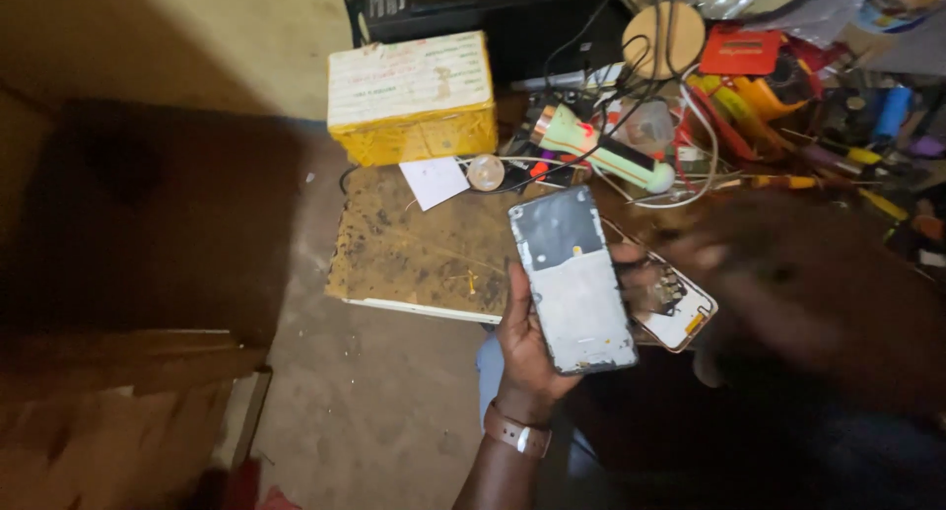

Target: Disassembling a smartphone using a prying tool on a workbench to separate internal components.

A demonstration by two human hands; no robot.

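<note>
My left hand [524,350] grips an opened smartphone [573,279] by its edges, its bare inner frame facing up, grey and dark. A strap with a metal buckle [516,432] is on that wrist. My right hand [778,273] is blurred and hovers to the right of the phone, just above a second opened phone part [676,308] with a white edge and exposed components. Whether the right hand holds anything cannot be made out.
A worn yellowish board [414,249] lies on the low work surface. Behind it stand a yellow and white box [412,96], a pale green flashlight [601,150], tangled cables and many screwdrivers [788,116]. Brown cardboard [118,411] sits at left on the concrete floor.
</note>
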